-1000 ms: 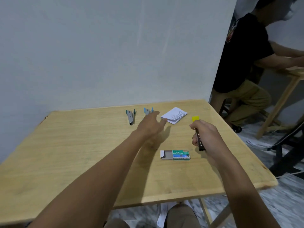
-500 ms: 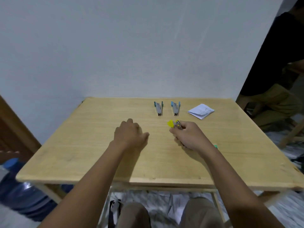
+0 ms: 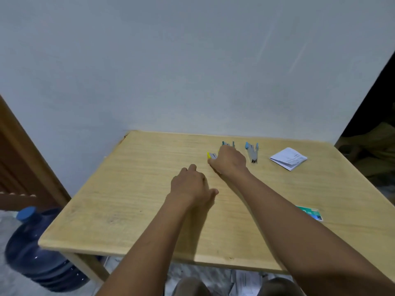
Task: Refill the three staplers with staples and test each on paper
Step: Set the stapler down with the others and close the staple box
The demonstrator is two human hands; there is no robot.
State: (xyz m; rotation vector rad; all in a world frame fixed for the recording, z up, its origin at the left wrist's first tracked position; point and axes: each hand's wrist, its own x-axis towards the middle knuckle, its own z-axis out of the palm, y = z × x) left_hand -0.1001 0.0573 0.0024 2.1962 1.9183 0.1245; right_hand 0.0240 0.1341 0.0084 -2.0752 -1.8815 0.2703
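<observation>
Yellow-tipped stapler (image 3: 210, 155) in the right hand (image 3: 229, 163) points leftward, mostly hidden.

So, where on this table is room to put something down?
Bare: the light wooden table left of the left hand, and between folded white paper and green staple box. Crowded: far middle, right hand gripping a yellow-tipped stapler beside two blue-tipped staplers.

Bare tabletop (image 3: 128, 199) stretches open to my left; ahead, a blue stapler (image 3: 252, 151), folded paper (image 3: 287, 158) and the wall (image 3: 192, 60) block me.
</observation>
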